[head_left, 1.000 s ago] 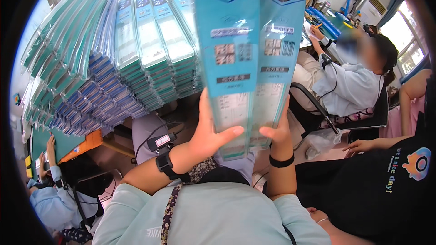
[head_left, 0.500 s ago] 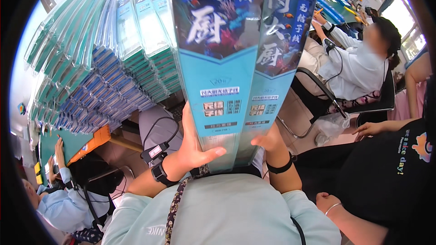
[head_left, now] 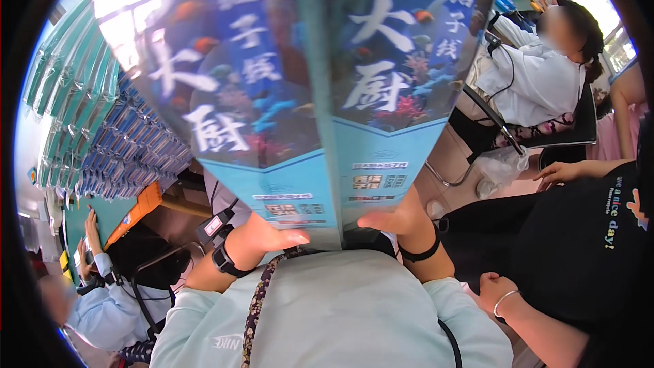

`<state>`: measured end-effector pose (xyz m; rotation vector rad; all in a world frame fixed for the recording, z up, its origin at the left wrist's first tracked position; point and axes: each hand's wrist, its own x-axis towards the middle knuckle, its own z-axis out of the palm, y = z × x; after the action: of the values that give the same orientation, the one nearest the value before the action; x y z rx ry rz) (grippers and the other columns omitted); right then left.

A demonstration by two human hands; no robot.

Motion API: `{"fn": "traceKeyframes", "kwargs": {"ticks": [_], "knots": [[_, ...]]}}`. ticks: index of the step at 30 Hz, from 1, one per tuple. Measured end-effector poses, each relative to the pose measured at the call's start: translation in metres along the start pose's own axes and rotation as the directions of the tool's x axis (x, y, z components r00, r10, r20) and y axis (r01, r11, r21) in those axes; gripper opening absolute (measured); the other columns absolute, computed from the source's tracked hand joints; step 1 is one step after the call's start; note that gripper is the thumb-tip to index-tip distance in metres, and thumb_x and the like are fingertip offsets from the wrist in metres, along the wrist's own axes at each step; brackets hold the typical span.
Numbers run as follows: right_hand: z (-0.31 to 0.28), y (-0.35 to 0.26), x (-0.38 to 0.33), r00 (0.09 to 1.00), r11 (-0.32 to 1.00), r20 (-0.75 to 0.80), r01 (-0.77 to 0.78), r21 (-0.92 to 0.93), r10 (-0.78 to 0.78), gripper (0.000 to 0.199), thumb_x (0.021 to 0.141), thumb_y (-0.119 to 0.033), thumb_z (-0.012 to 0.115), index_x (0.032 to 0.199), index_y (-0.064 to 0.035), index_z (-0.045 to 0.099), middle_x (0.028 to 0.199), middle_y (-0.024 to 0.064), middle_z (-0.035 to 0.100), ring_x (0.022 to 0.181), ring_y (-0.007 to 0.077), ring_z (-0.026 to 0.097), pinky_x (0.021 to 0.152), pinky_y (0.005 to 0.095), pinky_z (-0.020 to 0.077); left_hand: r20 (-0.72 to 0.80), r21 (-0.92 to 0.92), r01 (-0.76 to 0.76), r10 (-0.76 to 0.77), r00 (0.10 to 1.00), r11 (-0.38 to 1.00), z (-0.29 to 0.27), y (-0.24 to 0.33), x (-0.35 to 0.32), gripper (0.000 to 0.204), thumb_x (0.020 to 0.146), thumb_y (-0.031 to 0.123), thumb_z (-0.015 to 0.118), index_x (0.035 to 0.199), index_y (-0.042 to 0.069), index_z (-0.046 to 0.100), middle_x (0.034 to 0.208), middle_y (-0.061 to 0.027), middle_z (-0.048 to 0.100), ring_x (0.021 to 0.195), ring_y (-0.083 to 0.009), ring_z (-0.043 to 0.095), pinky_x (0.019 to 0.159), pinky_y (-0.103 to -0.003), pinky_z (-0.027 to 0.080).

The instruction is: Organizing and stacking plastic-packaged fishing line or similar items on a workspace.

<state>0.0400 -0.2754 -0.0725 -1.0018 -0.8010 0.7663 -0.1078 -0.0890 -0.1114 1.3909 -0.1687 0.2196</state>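
Two long flat blue packages stand upright side by side in front of my chest, printed with sea fish and coral. The left package (head_left: 262,180) and the right package (head_left: 388,136) fan apart at an angle, and their tops run out of view. My left hand (head_left: 262,237) grips the lower left edge, thumb across the front. On the opposite side my right hand (head_left: 402,215) clasps the lower right edge, its thumb also in front. The remaining fingers of both hands are hidden behind the packages. The left package is partly blurred and reflects bright light.
Tall stacks of teal packs (head_left: 71,95) and blue packs (head_left: 139,133) rise at the left, beside a green table (head_left: 112,218) with an orange strip (head_left: 139,208). People sit left and far right; a person in black (head_left: 565,245) is close on my right. A plastic bag (head_left: 501,167) hangs by a chair.
The packages have swung up and to the left, spreading wider apart and filling more of the view. They now cover the pale-topped stack. Both hands keep their hold.
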Motion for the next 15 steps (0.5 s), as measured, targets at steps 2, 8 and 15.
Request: {"fn": "traceKeyframes", "kwargs": {"ticks": [2, 8, 15], "knots": [[0.0, 0.001, -0.001, 1.0, 1.0, 0.026, -0.012, -0.027, 0.013, 0.118, 0.068, -0.023, 0.081, 0.147, -0.0012, -0.004, 0.15, 0.0175, 0.018, 0.137, 0.0275, 0.024, 0.109, 0.0382, 0.0201, 0.062, 0.118, -0.062, 0.055, 0.997, 0.991, -0.006, -0.004, -0.007, 0.075, 0.074, 0.035, 0.079, 0.131, 0.002, 0.043, 0.126, -0.008, 0.053, 0.113, -0.0204, 0.053, 0.094, -0.038, 0.043], [0.001, 0.003, 0.002, 0.999, 0.995, 0.042, 0.001, -0.099, 0.003, 0.115, 0.069, -0.026, 0.08, 0.146, 0.0016, -0.002, 0.15, 0.0184, 0.017, 0.137, 0.0283, 0.022, 0.11, 0.0381, 0.0179, -0.035, -0.004, -0.027, 0.027, 0.999, 1.0, 0.002, 0.008, -0.001, 0.077, 0.073, 0.036, 0.079, 0.131, 0.002, 0.043, 0.126, -0.008, 0.053, 0.113, -0.0205, 0.052, 0.094, -0.038, 0.043], [0.001, 0.011, 0.006, 0.991, 0.972, 0.036, 0.131, -0.197, -0.126, 0.115, 0.069, -0.028, 0.08, 0.146, 0.0013, 0.0, 0.149, 0.018, 0.019, 0.136, 0.0283, 0.023, 0.109, 0.0381, 0.0188, -0.09, -0.055, -0.035, 0.03, 0.996, 0.998, 0.01, 0.018, 0.005, 0.078, 0.072, 0.038, 0.079, 0.132, 0.002, 0.043, 0.127, -0.008, 0.053, 0.114, -0.0206, 0.052, 0.095, -0.038, 0.042]]}}
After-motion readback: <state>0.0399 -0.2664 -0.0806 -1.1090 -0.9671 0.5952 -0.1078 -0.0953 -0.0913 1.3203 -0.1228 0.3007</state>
